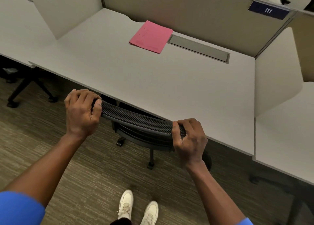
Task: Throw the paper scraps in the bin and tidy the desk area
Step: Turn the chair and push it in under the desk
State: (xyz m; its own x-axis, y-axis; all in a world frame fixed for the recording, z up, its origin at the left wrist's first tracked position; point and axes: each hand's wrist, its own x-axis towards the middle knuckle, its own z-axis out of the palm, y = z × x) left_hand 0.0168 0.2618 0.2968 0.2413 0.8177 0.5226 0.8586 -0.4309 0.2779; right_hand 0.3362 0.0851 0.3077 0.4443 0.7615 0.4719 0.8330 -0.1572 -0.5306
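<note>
A black mesh office chair (136, 120) is tucked under the grey desk (136, 75), its backrest top just at the desk's front edge. My left hand (81, 111) grips the left end of the backrest's top rim. My right hand (189, 140) grips the right end. A pink folder (151, 36) lies flat on the desk near the back partition. No paper scraps and no bin are in view.
A grey cable flap (198, 48) is set into the desk right of the folder. Beige partitions enclose the desk; a sign (268, 10) reads 111. Another chair's base (25, 90) stands under the left desk. My white shoes (139, 207) stand on the carpet.
</note>
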